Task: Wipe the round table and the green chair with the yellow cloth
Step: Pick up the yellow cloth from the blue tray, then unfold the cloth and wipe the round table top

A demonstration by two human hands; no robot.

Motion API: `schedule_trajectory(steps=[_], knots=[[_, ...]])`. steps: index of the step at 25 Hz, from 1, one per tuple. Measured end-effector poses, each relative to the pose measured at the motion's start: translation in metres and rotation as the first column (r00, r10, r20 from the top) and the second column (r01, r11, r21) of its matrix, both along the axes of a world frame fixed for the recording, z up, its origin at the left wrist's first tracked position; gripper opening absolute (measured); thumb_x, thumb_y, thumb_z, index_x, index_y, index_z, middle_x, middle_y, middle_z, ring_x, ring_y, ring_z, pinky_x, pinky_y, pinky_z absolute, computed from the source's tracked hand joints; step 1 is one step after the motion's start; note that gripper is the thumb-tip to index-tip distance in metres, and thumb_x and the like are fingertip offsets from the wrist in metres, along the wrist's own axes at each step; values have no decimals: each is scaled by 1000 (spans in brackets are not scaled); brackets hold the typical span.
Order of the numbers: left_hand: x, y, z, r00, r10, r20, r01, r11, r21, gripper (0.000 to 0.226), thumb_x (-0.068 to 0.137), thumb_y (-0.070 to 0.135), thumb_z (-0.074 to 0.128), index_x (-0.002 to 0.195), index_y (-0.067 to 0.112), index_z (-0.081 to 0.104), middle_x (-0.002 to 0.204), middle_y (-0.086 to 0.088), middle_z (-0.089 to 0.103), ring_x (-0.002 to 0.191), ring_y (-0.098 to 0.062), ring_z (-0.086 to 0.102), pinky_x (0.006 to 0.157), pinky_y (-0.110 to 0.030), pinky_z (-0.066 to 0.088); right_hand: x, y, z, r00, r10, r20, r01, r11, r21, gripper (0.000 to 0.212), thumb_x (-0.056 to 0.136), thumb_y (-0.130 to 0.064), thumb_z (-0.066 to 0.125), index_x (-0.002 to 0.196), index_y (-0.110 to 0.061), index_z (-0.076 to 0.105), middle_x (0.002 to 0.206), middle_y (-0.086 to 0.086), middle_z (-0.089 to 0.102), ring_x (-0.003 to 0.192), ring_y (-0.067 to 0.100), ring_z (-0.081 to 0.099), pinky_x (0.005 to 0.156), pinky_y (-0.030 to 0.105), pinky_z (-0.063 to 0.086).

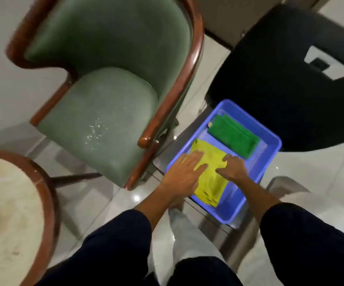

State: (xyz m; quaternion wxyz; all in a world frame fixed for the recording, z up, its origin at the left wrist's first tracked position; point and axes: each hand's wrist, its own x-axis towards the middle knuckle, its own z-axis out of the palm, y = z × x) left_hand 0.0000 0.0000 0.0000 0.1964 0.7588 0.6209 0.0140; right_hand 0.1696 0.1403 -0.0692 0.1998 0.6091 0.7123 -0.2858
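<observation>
Resting flat: both hands (pixel 184 169) (pixel 234 168) on yellow cloth (pixel 210 178).

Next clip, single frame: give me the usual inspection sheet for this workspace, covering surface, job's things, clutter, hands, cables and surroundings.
Surface: round table at lower left, pale stained top, wooden rim; nothing on the visible part.
Job's things: yellow cloth lies crumpled in the blue tray; green chair stands beside the tray, shiny droplets on its seat.
Clutter: folded green cloth at the tray's far end.
Hands: left hand flat, fingers spread, pressing on the yellow cloth; right hand on the cloth with fingers curled, grasp unclear.
Cables: nothing seen.
Surroundings: black chair behind the tray; glossy pale tiled floor.
</observation>
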Motion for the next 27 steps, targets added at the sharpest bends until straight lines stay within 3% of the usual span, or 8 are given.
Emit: schedule_trajectory(steps=[4,8,12,16,21,22,24,27], knots=[[28,-24,-41,994,106,-7,-103,944,-313,57,92,26,42,148,18,31,163,-17,11,151,-28,6,118,-46,18,19,8,-41,993,9,116,-4,999,-41,95,74,-45,78,148,-14,28,149,18,38,139,37,32,107,53,37],[22,-27,-37,990,139,-21,-137,926,-352,53,93,26,43,145,18,37,162,-16,16,150,-27,12,113,-44,24,17,21,-46,974,-219,52,224,966,-129,74,73,-37,80,135,-9,50,137,19,56,130,37,49,106,50,41],[5,5,-14,972,232,-25,-229,927,-298,67,89,26,52,150,22,26,161,-12,18,148,-25,16,112,-44,26,-6,17,-2,960,199,-197,-235,955,-181,59,64,-31,61,114,-2,69,118,26,67,115,37,60,92,40,46],[-23,27,0,961,259,-95,-271,952,-142,95,79,35,65,154,20,9,165,-10,0,151,-26,7,118,-48,18,-37,-3,59,702,674,-230,-704,706,-82,42,76,-24,55,116,-18,63,121,11,65,112,33,60,75,39,46],[-68,2,20,939,322,120,-274,912,-304,48,79,37,69,124,21,63,151,-5,44,142,-21,34,112,-39,33,-77,5,128,642,632,-434,-686,727,43,12,72,-1,67,79,-11,67,79,6,66,77,24,64,66,37,50],[-78,-13,25,832,488,264,-382,849,-366,40,78,34,72,114,17,68,132,-7,63,126,-18,52,103,-38,44,-86,7,136,710,496,-500,-570,822,6,17,72,3,71,76,-13,68,71,2,64,67,13,62,63,30,48],[-102,-46,36,355,776,522,-579,621,-529,24,75,23,79,95,11,72,93,-6,72,82,-8,67,79,-34,58,-107,2,146,748,71,-660,-271,940,-206,22,76,5,74,76,-16,66,64,-1,62,56,2,57,56,25,46],[-151,-103,50,-407,648,644,-634,307,-710,14,75,14,77,89,13,74,87,-3,77,78,-9,72,73,-25,58,-162,-37,137,609,-320,-726,-67,891,-449,18,90,-8,65,107,-13,67,92,4,73,78,9,68,71,30,57]])
